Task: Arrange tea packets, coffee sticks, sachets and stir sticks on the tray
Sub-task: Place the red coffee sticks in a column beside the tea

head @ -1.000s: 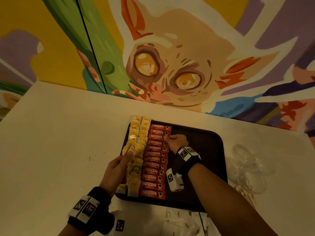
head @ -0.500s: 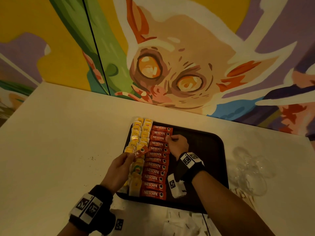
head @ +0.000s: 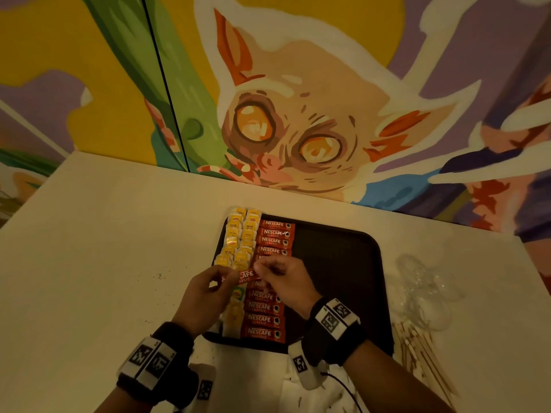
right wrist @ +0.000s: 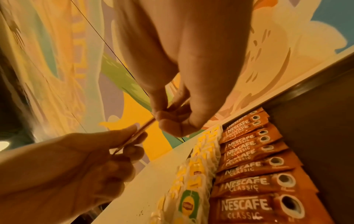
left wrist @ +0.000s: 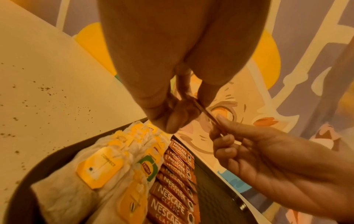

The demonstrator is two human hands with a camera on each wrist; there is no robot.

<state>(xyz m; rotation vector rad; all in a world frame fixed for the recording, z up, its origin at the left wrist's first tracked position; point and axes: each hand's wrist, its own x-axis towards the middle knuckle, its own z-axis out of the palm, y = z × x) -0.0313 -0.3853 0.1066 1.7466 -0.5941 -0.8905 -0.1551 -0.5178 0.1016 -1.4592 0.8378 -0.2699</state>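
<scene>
Two columns are laid on the dark tray (head: 343,263): yellow-tagged tea packets (head: 238,242) along its left edge and a run of red coffee sticks (head: 272,242) just beside them, toward the tray's middle. One more coffee stick (head: 246,276) is held above the tray, over the seam between those columns. The left hand (head: 205,296) pinches its left end between thumb and fingertips, and the right hand (head: 286,281) pinches its right end the same way; both wrist views show the stick edge-on, stretched between the two grips. By my reading, it is about to join the coffee column, so the tea and coffee part is nearly complete. The tray's right half is bare, so roughly half of the job looks left. Wooden stir sticks (head: 417,350) lie on the table off the tray's near right corner, beside crumpled clear plastic (head: 426,290). White sachets (head: 268,380) sit on the table just before the tray's near edge.
</scene>
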